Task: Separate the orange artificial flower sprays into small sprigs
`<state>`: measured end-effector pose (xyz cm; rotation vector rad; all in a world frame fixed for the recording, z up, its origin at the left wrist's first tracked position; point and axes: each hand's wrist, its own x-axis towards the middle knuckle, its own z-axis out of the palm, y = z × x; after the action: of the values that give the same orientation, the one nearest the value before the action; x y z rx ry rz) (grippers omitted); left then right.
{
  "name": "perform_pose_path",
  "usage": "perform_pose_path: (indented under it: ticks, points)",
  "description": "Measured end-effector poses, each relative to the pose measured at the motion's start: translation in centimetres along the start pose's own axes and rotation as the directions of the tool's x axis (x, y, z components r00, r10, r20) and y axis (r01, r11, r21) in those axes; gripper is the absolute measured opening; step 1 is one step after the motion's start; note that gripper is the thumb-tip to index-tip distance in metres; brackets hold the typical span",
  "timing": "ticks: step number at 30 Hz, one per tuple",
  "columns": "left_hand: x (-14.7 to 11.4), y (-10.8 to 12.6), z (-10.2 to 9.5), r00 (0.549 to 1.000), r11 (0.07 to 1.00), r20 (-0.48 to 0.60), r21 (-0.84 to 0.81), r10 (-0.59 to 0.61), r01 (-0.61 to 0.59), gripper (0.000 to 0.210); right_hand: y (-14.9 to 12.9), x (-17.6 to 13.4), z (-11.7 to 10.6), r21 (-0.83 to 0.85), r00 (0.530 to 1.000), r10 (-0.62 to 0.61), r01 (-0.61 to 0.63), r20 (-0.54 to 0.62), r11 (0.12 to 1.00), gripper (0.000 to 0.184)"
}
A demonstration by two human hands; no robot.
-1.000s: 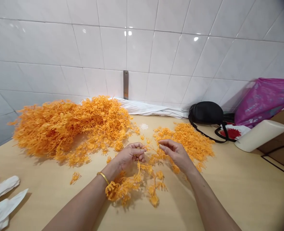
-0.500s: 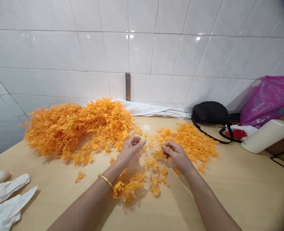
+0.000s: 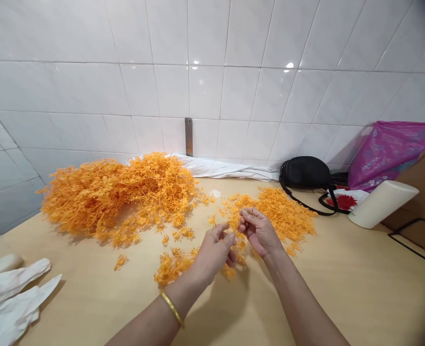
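My left hand [image 3: 214, 252], with a gold bangle [image 3: 172, 308] on its wrist, is above the table, its fingers loosely curved and apart from the thumb. Its fingertips are over loose orange artificial flower sprigs [image 3: 240, 254], and it partly covers another small clump [image 3: 172, 266]. My right hand [image 3: 260, 233] is raised slightly higher, thumb and fingertips pinched on a thin orange sprig, mostly hidden by the fingers. Just behind it lies a flat heap of small orange flowers [image 3: 284, 211]. A much larger, bushy pile of orange sprigs [image 3: 115, 192] spreads to the left.
A black bag [image 3: 304, 172] with a strap, a cream cylinder [image 3: 383, 204], a purple plastic bag [image 3: 389, 154] and a cardboard box [image 3: 419, 199] stand at the right. White cloth [image 3: 227, 169] lies along the tiled wall. White gloves [image 3: 16, 293] rest at near left.
My left hand has moved right and nearer to me, over the loose sprigs. The right hand stays pinched and has tilted upward. The view has shifted slightly.
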<state>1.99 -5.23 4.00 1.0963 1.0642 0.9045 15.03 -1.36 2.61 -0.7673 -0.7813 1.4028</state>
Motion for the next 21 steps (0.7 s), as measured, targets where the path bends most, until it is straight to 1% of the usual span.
perform_pose_path:
  ticks: [2,3,4,5,6,8,9,11,13,14,15,17,18,19,20,21]
  points:
    - [0.5,0.1,-0.4,0.995,0.999,-0.097,-0.013,0.030,-0.032,0.060,0.1,-0.5,0.6,0.058,0.998,0.066,-0.067,0.018,0.996,0.017]
    - [0.8,0.2,-0.6,0.990,0.998,-0.134,-0.025,0.053,-0.057,0.057,0.2,-0.8,1.0,0.076,0.995,0.099,-0.102,0.033,0.992,0.017]
    - [0.9,0.2,-0.7,0.987,0.996,-0.144,-0.048,0.073,-0.080,0.051,0.4,-1.2,1.2,0.084,0.991,0.127,-0.131,0.049,0.988,0.017]
    - [1.1,0.1,-0.8,0.989,0.992,-0.126,-0.087,0.083,-0.095,0.041,0.6,-1.6,1.5,0.079,0.987,0.147,-0.152,0.065,0.985,0.017]
    - [1.2,0.0,-0.9,0.993,0.986,-0.084,-0.137,0.082,-0.094,0.032,0.8,-1.9,1.6,0.067,0.984,0.157,-0.162,0.079,0.984,0.017]
    - [1.5,-0.6,-1.1,0.999,0.969,-0.005,-0.243,0.053,-0.052,0.019,1.2,-2.6,1.5,0.035,0.984,0.151,-0.155,0.095,0.987,0.017]
    - [1.6,-1.0,-1.2,0.999,0.960,0.006,-0.279,0.036,-0.033,0.016,1.4,-2.9,1.2,0.017,0.985,0.143,-0.146,0.094,0.989,0.018]
    - [1.8,-1.7,-1.4,0.999,0.951,-0.026,-0.306,0.022,-0.029,0.011,1.7,-3.3,0.6,-0.034,0.987,0.140,-0.138,0.074,0.990,0.020]
    - [2.0,-2.3,-1.5,0.998,0.950,-0.063,-0.311,0.017,-0.036,0.007,2.1,-3.5,-0.1,-0.109,0.991,0.133,-0.130,0.021,0.985,0.022]
    - [2.2,-2.4,-1.5,0.999,0.945,-0.050,-0.328,0.004,-0.021,0.007,2.3,-3.5,-0.3,-0.152,0.993,0.117,-0.117,-0.007,0.981,0.023]
    - [2.3,-2.5,-1.5,1.000,0.934,-0.012,-0.358,-0.017,0.011,0.008,2.4,-3.4,-0.5,-0.200,0.996,0.086,-0.089,-0.028,0.976,0.023]
    - [2.7,-2.3,-1.3,0.990,0.894,0.108,-0.430,-0.091,0.129,0.009,2.5,-3.0,-0.6,-0.332,0.999,-0.033,0.022,-0.027,0.943,0.020]
    - [3.0,-2.2,-1.3,0.977,0.867,0.163,-0.458,-0.134,0.195,0.008,2.4,-2.7,-0.6,-0.414,0.994,-0.106,0.096,-0.001,0.905,0.018]
    - [3.3,-1.9,-1.2,0.965,0.844,0.195,-0.476,-0.173,0.247,0.008,2.3,-2.4,-0.5,-0.492,0.984,-0.175,0.170,0.036,0.854,0.016]
    - [3.6,-1.7,-1.1,0.960,0.829,0.199,-0.488,-0.198,0.272,0.009,2.0,-2.0,-0.3,-0.555,0.971,-0.227,0.230,0.075,0.800,0.015]
    - [3.9,-1.5,-1.1,0.961,0.825,0.184,-0.496,-0.205,0.270,0.009,1.7,-1.6,-0.1,-0.594,0.961,-0.254,0.267,0.107,0.759,0.014]
